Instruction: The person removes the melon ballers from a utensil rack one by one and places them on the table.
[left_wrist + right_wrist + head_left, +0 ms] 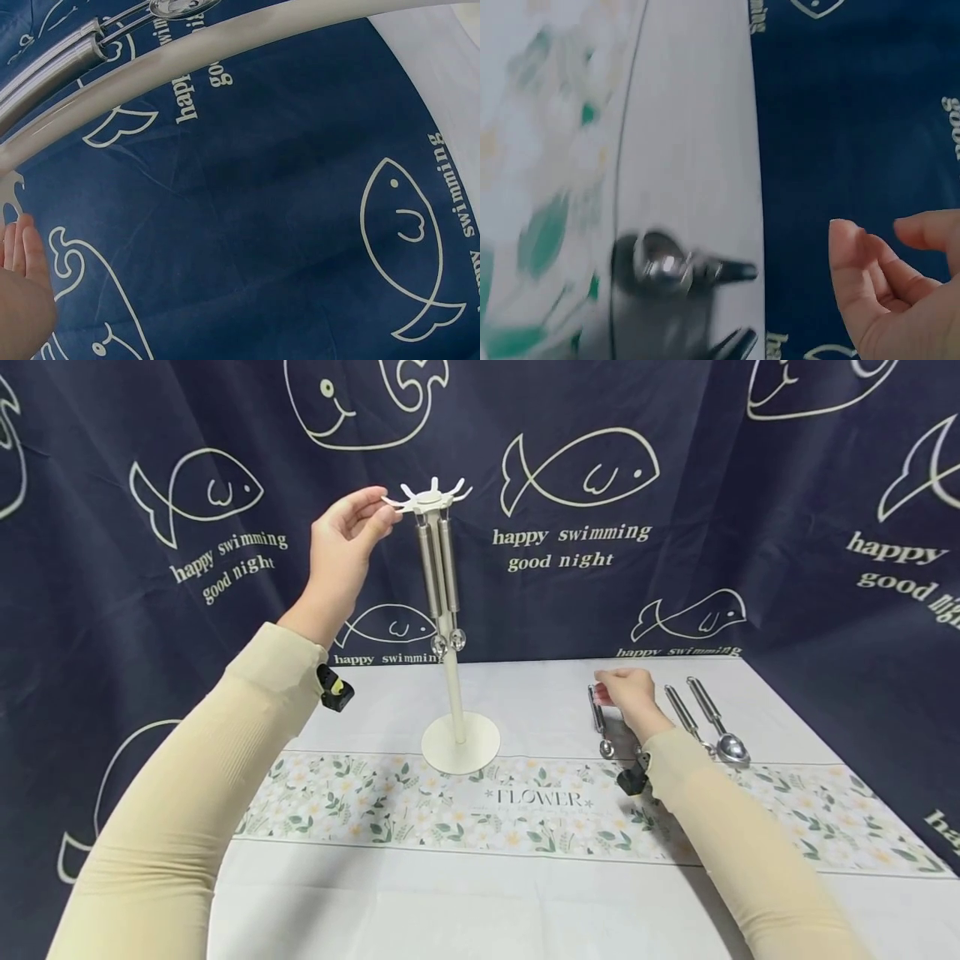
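Observation:
A white stand (455, 693) with a round base carries a ring of hooks (430, 500) at its top. My left hand (348, 539) pinches one hook between thumb and fingers at the ring's left side. Two metal utensils with long handles (437, 564) and small round ends hang from the ring; they also show beside the pole in the left wrist view. My right hand (628, 693) hovers over the table, its fingers (851, 259) loosely bent and apart from the thumb, holding nothing. Just left of it in the head view lies a small round-ended utensil (597, 720).
Right of my right hand lie a metal scoop (731, 747) and a slimmer utensil (686, 714). A flower-patterned runner (360, 814) crosses the white table (375, 902). Behind the table hangs a dark blue curtain (465, 410) with fish drawings.

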`<state>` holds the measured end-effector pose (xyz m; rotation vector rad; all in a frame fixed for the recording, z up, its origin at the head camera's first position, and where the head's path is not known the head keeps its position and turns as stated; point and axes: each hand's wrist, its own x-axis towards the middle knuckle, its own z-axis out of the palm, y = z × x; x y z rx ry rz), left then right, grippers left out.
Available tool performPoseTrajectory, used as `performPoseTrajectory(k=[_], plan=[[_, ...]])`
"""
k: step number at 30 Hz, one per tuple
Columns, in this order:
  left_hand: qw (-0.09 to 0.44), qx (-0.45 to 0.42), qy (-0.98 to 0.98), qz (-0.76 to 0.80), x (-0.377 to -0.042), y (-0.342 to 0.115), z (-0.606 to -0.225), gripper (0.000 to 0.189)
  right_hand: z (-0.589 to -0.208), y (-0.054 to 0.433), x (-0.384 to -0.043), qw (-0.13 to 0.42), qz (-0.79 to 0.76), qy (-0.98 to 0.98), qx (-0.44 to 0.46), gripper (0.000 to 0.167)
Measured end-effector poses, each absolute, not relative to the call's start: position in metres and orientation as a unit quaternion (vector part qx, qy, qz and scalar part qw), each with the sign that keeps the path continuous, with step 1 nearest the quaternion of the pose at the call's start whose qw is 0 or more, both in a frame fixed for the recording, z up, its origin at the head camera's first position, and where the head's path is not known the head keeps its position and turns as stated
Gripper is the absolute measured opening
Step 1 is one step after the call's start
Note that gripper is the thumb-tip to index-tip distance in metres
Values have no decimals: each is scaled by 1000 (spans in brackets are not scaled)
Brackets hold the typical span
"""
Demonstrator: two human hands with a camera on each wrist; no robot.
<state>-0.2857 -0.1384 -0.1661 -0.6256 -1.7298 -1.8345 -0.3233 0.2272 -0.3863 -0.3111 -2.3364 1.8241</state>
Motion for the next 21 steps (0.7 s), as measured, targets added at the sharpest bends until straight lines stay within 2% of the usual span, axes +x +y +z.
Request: performPoseTrajectory(k=[11,21], plan=[[264,-215,-643,-686,-287,-137,-165,33,-368,188,-322,68,693,-718,-17,35],[268,-221,-635,-690,-287,-133,-164,32,-324,156,-315,72,721,-687,59,23]])
